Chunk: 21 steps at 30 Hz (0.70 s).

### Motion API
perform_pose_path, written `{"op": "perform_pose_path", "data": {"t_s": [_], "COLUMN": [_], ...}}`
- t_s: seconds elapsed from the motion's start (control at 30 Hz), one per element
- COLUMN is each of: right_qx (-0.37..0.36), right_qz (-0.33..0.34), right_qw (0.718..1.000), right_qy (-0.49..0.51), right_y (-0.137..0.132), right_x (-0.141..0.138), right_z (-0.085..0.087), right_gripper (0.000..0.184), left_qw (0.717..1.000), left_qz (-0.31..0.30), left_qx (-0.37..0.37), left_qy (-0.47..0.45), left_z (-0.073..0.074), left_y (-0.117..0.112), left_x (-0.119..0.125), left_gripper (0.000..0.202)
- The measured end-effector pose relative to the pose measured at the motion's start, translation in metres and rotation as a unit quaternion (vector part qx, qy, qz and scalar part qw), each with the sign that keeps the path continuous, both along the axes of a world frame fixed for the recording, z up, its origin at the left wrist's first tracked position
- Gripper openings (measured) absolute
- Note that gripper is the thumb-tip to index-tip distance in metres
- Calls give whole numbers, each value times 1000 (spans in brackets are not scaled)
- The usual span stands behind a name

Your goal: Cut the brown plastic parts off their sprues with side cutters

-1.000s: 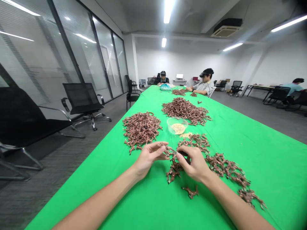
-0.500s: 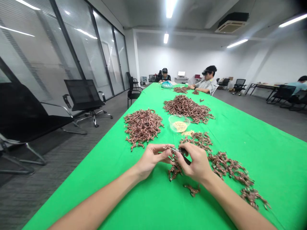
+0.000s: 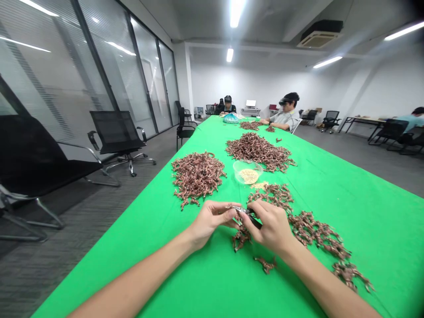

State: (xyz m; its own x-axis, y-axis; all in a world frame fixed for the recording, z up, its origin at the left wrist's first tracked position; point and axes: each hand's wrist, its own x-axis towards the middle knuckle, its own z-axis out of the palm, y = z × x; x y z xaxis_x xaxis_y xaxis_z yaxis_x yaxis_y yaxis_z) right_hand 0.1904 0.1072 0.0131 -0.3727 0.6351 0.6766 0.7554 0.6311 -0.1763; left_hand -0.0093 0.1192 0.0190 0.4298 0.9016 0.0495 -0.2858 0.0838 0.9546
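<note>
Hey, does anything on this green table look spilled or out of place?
Yes. A small patch of pale yellow bits lies on the green cloth just outside the clear bowl, at its near side. A stray brown piece also lies alone, near the right hand.

Glass partition wall (image 3: 99, 75), black chairs (image 3: 115, 132), ceiling lights (image 3: 236, 11)
</note>
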Motion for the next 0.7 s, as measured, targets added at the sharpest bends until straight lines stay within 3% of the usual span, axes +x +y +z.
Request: {"op": "perform_pose_path", "data": {"t_s": [0.33,0.7], "right_qx": [4,-65], "right_qz": [-26,1], "right_qw": [999,998], "right_qy": [-24,26], "right_y": [-2,2], "right_x": [-1,0], "right_z": [0,0], "right_gripper": [35,27], "left_qw": [1000,998], "left_qz": [-4,35], "left_qx": [9,-23], "left_qy": [13,36], "left_z": [-2,-1], "left_y": [1,2], "left_x": [-1,-1], "left_gripper": [36,31]}}
